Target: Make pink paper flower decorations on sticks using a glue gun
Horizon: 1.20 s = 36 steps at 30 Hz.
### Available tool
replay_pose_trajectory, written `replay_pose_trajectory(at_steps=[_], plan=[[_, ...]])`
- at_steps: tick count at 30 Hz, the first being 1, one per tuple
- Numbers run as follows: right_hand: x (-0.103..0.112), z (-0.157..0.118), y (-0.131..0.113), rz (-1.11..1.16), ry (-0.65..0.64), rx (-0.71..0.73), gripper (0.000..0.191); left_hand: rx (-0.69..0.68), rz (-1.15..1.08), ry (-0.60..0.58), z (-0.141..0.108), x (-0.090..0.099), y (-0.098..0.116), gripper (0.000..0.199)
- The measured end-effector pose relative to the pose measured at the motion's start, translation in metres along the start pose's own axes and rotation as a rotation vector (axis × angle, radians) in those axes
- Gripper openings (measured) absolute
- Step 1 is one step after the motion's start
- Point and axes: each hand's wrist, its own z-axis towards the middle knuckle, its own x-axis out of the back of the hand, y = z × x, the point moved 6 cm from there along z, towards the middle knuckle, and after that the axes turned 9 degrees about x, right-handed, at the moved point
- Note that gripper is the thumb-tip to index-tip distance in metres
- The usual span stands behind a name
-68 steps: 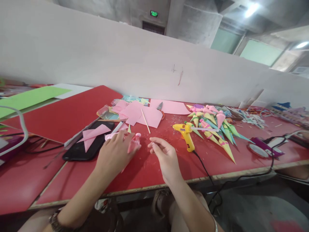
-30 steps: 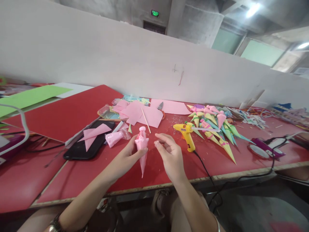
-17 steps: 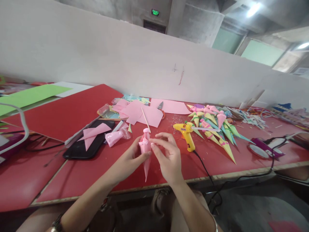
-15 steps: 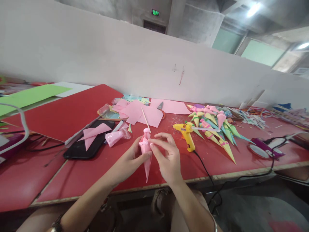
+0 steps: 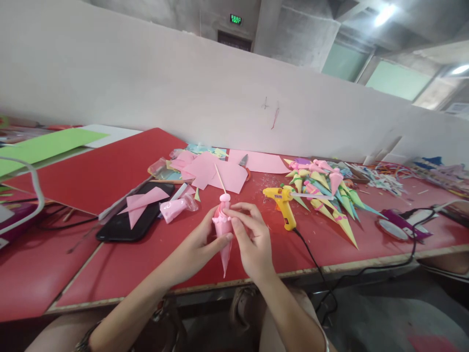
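A pink paper cone (image 5: 223, 234) with a wavy pink trim round its top hangs point down just above the table's front edge. My left hand (image 5: 200, 240) is wrapped round its left side, thumb across the front. At the right of the rim, the thumb and fingers of my right hand (image 5: 253, 239) are pinched on the trim. A pink lump (image 5: 224, 198) like soft clay shows over the cone's mouth, and a thin pale stick (image 5: 220, 177) lies in line behind it. What is inside the cone is mostly hidden.
To the right lie a yellow glue gun (image 5: 284, 205) with its cord and a pile of coloured cones (image 5: 326, 188). Pink paper sheets (image 5: 205, 168) and scissors (image 5: 245, 160) are behind. A black tray (image 5: 126, 225) and pink clay in plastic (image 5: 179, 208) are left.
The cone has turned slightly in my left hand, so more of its front trim shows. My right fingers stay at the rim, having shifted a little.
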Motion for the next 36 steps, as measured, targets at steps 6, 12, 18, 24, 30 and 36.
replay_pose_trajectory(at_steps=[6,12,18,24,30,36], plan=[[0.0002,-0.0005,0.0065,0.048,0.003,-0.066,0.020,0.022,0.096,0.014,0.0001,0.0042,-0.0065,0.056],[-0.0013,-0.0007,0.0089,0.114,0.007,-0.104,0.012,-0.023,0.140,-0.019,-0.0007,0.0033,-0.0079,0.064],[-0.0024,-0.0006,0.0071,0.169,-0.017,-0.078,0.015,-0.044,0.154,-0.026,-0.0020,0.0043,-0.0043,0.066],[-0.0001,0.0012,0.0058,0.104,-0.051,-0.029,0.018,-0.057,0.217,0.026,-0.0037,0.0095,-0.0067,0.069],[-0.0004,0.0012,0.0061,0.119,-0.063,-0.004,0.015,-0.085,0.232,0.018,-0.0027,0.0100,-0.0070,0.066],[-0.0012,0.0016,0.0050,0.113,-0.078,-0.005,0.015,-0.076,0.231,0.006,-0.0026,0.0088,-0.0044,0.065]])
